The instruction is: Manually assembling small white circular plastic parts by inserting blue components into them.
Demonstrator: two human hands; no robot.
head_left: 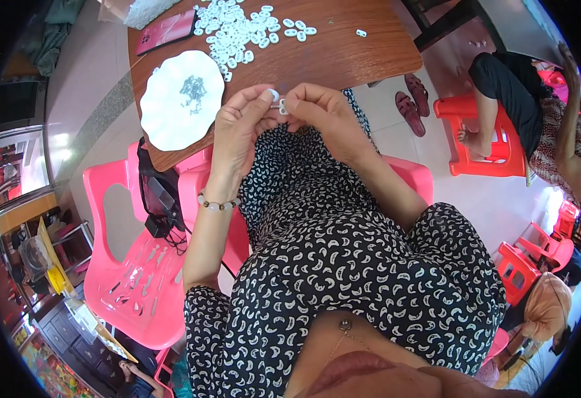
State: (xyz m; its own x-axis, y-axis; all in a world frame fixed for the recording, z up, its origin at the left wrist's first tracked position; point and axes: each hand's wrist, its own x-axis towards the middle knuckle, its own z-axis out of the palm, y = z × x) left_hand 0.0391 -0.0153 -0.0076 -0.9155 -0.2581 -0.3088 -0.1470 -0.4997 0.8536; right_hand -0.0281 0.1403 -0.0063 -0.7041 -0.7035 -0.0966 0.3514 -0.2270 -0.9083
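In front of me, near the table's close edge, both hands meet over my lap. My left hand [237,129] pinches a small white rounded plastic piece [274,95] between thumb and fingers. Close beside it, my right hand [323,116] grips a small white oval piece with two holes [282,106]. A thin bit shows between the two pieces, too small to name. Many similar white two-holed pieces [237,36] lie heaped on the table. To the left, a white wavy-edged plate [161,123] holds a little pile of small grey bits [193,93].
A pink phone [164,32] lies behind the plate on the brown wooden table [350,60]. One white piece [361,32] sits apart at the right. On my left a pink chair [128,298] carries a black bag [160,192]. Another person sits near a red stool [489,166].
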